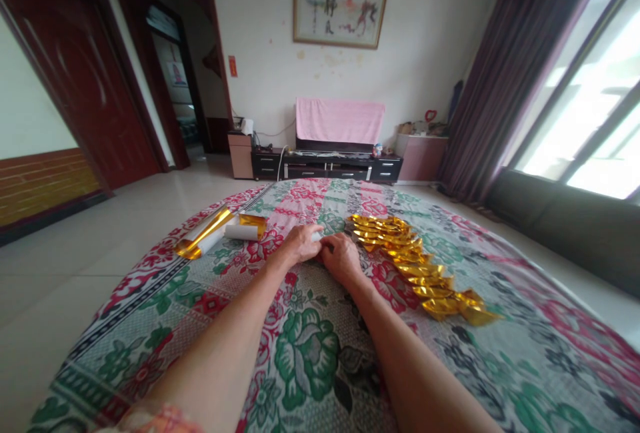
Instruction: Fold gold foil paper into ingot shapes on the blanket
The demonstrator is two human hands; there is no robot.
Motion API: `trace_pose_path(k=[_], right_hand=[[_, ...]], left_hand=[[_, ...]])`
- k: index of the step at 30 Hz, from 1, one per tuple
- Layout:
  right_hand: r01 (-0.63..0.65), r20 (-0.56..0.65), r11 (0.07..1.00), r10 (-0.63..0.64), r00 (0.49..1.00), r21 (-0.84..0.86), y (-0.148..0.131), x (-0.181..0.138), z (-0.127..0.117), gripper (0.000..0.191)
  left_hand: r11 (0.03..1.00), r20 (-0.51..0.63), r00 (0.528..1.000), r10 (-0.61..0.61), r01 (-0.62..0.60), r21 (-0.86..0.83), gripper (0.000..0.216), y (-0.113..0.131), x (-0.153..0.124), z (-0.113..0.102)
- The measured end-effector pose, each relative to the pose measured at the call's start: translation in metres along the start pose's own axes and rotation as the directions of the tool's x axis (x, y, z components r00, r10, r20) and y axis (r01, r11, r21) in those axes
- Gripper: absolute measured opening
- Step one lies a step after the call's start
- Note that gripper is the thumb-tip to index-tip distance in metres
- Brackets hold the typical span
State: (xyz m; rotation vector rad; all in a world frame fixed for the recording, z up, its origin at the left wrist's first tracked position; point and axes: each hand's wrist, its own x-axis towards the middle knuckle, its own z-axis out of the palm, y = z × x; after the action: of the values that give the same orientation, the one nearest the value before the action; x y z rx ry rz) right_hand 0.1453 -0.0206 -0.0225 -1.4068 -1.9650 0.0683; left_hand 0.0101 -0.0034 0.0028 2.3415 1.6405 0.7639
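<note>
Both my hands meet over the middle of the round table. My left hand (301, 244) has its fingers closed on a small piece of white paper (316, 237), most of which is hidden. Against it, my right hand (342, 257) pinches the near side of the same paper with thumb and fingers. To the right, several folded gold foil ingots (425, 279) lie in an overlapping row that slants towards me. Left of my hands are curled gold foil sheets (213, 229) with white backs, and a smaller curled foil piece (243, 230) beside them.
A floral cloth (305, 353) in red, green and grey covers the table. Beyond it stands a low black TV cabinet (310, 169) with a pink towel (340, 119) draped above. A dark sofa (565, 233) is under the window at right.
</note>
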Motion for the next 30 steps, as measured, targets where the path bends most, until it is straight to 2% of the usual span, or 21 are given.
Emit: trace_pose_path(k=[6,8,11,14,17,24,30], right_hand=[[0.065,0.002,0.998,-0.065,0.998,-0.026,-0.001,0.0,-0.001,0.023],[0.075,0.002,0.997,-0.075,0.997,-0.032,0.0,0.0,-0.001,0.024],[0.079,0.004,0.996,-0.079,0.997,-0.04,0.0,0.0,0.0,0.024],[0.081,0.001,0.996,-0.081,0.997,-0.048,0.001,0.0,0.0,0.025],[0.093,0.001,0.994,-0.093,0.996,-0.053,0.001,0.0,0.0,0.025],[0.078,0.011,0.996,-0.078,0.997,-0.041,0.0,0.0,-0.002,0.025],[0.082,0.024,0.995,-0.08,0.996,-0.053,-0.002,-0.001,-0.003,0.024]], left_hand=[[0.997,-0.214,0.977,-0.023,0.04,0.072,0.024,-0.01,0.0,0.004],[0.999,-0.234,0.972,0.008,0.003,0.046,0.018,-0.01,-0.001,0.004],[0.996,-0.194,0.977,0.083,-0.087,-0.011,0.017,-0.01,-0.003,0.003],[0.991,-0.121,0.987,0.11,-0.118,-0.059,0.019,-0.009,-0.006,0.001],[0.989,-0.077,0.991,0.11,-0.117,-0.091,0.023,-0.01,-0.009,0.0],[0.982,-0.066,0.996,0.059,-0.07,-0.174,0.023,-0.015,-0.009,0.002],[0.983,0.007,0.998,0.058,-0.056,-0.175,0.026,-0.015,-0.01,0.0]])
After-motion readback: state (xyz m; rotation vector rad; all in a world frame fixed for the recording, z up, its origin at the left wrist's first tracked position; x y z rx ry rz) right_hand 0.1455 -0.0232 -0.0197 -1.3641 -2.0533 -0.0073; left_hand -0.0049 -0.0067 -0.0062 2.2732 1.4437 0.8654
